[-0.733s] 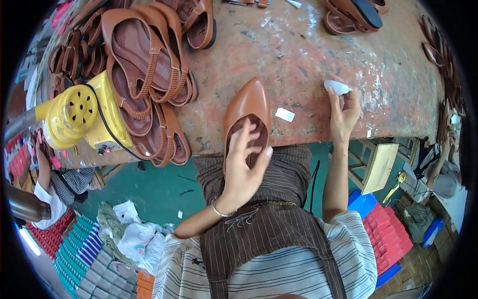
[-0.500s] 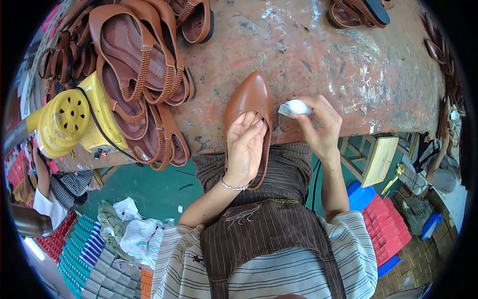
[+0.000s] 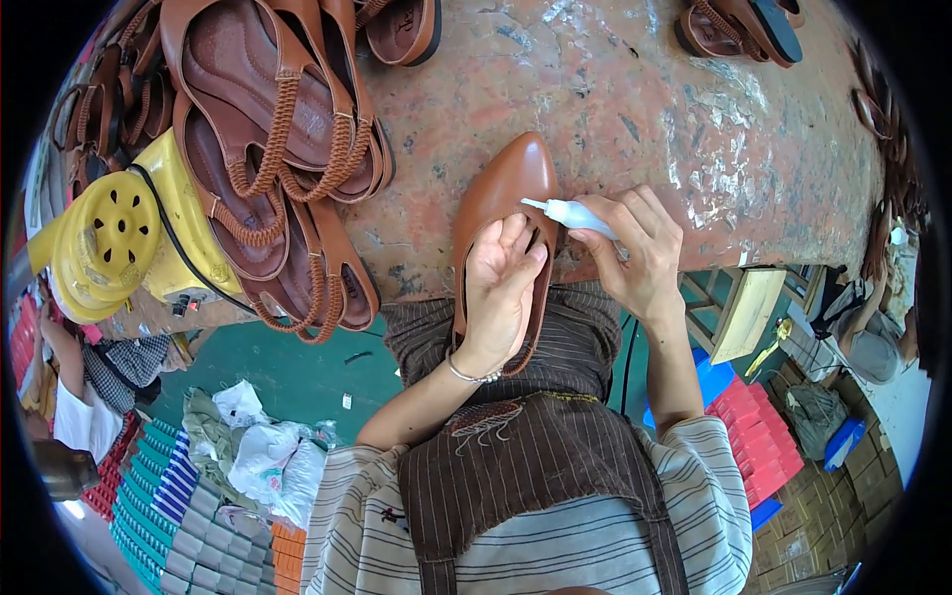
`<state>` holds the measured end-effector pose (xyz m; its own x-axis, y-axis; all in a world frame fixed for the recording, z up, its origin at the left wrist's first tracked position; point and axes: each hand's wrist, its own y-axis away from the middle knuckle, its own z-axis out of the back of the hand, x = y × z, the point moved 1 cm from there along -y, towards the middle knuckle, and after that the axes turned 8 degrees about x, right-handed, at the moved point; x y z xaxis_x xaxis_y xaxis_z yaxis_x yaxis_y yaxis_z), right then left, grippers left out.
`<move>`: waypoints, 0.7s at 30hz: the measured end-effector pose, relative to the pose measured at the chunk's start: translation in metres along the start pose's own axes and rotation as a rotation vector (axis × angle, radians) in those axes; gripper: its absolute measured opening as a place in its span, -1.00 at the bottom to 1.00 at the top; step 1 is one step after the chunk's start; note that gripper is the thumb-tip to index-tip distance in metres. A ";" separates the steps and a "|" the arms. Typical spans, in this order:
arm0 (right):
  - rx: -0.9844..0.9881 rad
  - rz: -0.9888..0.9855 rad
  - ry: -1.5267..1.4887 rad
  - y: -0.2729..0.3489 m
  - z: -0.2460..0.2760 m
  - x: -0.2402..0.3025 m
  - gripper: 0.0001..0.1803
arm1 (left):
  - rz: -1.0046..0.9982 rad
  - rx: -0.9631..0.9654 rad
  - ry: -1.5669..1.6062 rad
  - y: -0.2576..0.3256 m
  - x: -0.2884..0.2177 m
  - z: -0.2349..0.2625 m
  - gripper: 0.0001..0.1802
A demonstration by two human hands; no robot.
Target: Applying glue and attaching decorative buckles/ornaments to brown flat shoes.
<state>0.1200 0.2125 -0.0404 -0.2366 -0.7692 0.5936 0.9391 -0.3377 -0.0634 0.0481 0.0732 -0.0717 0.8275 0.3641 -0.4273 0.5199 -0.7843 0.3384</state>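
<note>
A pointed brown leather shoe (image 3: 499,188) lies toe-away on the edge of the stained worktable (image 3: 645,119), its heel hanging over my lap. My left hand (image 3: 501,288) rests inside the shoe's opening and holds it down. In my right hand (image 3: 640,248) is a small white glue bottle (image 3: 575,214), its thin nozzle pointing left at the shoe's rim, just above my left fingertips.
A pile of brown braided-strap sandals (image 3: 278,169) fills the table's left side, next to a yellow machine (image 3: 119,238). More sandals (image 3: 739,25) lie at the far right. Stacked coloured boxes (image 3: 754,436) and cloth sit on the floor below.
My right hand has carried the white bottle from the table's right over to the shoe and turned its nozzle onto the rim. My left hand stayed in the shoe.
</note>
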 end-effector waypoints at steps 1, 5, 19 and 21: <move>0.002 -0.001 0.000 0.000 0.000 0.000 -0.70 | 0.015 -0.029 0.001 -0.001 -0.002 -0.003 -0.69; 0.014 0.005 0.026 -0.003 -0.001 0.002 -0.73 | 0.054 -0.066 -0.048 -0.002 -0.005 -0.006 -0.77; 0.038 0.017 0.055 -0.007 0.002 0.005 -0.76 | 0.035 -0.050 -0.071 -0.003 -0.005 -0.007 -0.79; 0.042 0.014 0.052 -0.008 0.003 0.006 -0.77 | 0.042 -0.066 -0.080 -0.003 -0.005 -0.008 -0.80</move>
<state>0.1116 0.2124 -0.0343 -0.2353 -0.8013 0.5500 0.9516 -0.3050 -0.0372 0.0437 0.0774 -0.0639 0.8304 0.2884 -0.4767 0.5003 -0.7624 0.4104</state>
